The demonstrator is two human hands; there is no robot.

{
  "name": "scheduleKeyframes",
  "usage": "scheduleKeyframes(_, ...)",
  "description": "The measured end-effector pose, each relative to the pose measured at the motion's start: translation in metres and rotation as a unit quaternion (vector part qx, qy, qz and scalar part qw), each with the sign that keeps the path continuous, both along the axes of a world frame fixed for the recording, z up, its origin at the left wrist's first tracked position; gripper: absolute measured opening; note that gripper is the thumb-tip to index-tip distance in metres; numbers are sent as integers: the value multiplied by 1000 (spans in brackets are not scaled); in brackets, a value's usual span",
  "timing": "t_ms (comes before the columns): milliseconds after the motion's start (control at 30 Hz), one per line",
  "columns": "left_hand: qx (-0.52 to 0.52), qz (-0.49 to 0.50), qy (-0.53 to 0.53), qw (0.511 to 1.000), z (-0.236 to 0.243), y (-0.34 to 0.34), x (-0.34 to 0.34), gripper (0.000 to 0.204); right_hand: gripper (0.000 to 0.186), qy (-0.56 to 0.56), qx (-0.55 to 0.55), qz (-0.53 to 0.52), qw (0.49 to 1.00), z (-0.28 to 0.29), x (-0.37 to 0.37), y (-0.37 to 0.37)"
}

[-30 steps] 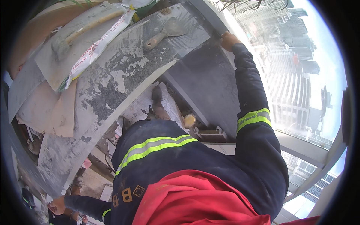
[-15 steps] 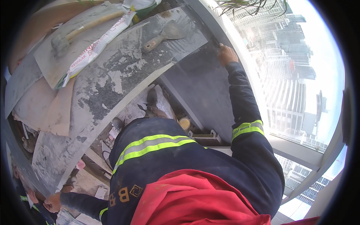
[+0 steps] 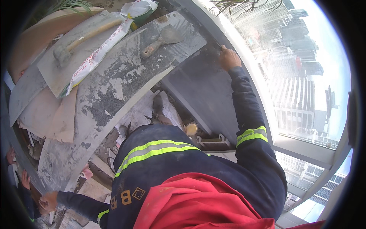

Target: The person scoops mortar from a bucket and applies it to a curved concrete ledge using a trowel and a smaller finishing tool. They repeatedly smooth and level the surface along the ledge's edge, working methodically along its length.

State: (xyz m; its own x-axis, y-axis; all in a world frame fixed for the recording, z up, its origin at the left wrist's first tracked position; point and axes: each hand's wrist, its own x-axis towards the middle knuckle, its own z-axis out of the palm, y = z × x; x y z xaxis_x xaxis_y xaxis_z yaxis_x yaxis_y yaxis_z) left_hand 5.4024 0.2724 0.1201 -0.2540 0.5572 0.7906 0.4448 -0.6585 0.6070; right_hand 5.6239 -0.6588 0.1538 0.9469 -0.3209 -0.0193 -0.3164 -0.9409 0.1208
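My right hand (image 3: 229, 58) is on the far right end of a dark grey panel (image 3: 198, 91), beside the window frame. Its fingers are curled in, and what lies under them is hidden. At the lower left, my left hand (image 3: 47, 201) is closed near the low end of a long plaster-smeared board (image 3: 126, 70); its grip is too small to make out. A broad scraper (image 3: 167, 37) with a worn handle lies on this board. Left of it are a wooden-handled hammer (image 3: 89, 36) and a flattened white plastic bag (image 3: 101, 53), on a loose grey sheet.
A co-worker's hands (image 3: 25, 179) reach in at the left edge. Rubble and offcuts (image 3: 91, 191) cover the floor below the board. A round yellowish tub (image 3: 191, 129) stands near my boots (image 3: 158, 104). Windows (image 3: 297, 87) over a city run along the right.
The view has shifted slightly, and the board and tools appear a little displaced. At the left edge, the co-worker's hands show higher up. Both my hands stay near the same places.
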Motion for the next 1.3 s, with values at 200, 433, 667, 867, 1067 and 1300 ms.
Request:
scheduleKeyframes(200,3,-33,-46,998,6,-14,-7,24,35,65,-4,-45,997,-41,13,21)
scheduleKeyframes(433,-30,-33,-11,999,-16,-13,6,21,30,-24,57,-31,998,-16,11,36)
scheduleKeyframes(667,17,-77,-10,997,-19,-13,18,20,30,1,40,-105,994,-18,13,13)
scheduleKeyframes(867,-14,-67,-62,996,-15,-23,14,22,32,-3,97,-128,987,-40,29,69)
scheduleKeyframes(1067,-40,-77,-45,995,-7,-20,17,23,41,-47,108,-43,992,-14,21,86)
scheduleKeyframes(1300,35,-117,-17,992,14,-42,36,22,47,-55,103,-135,984,-44,18,54)
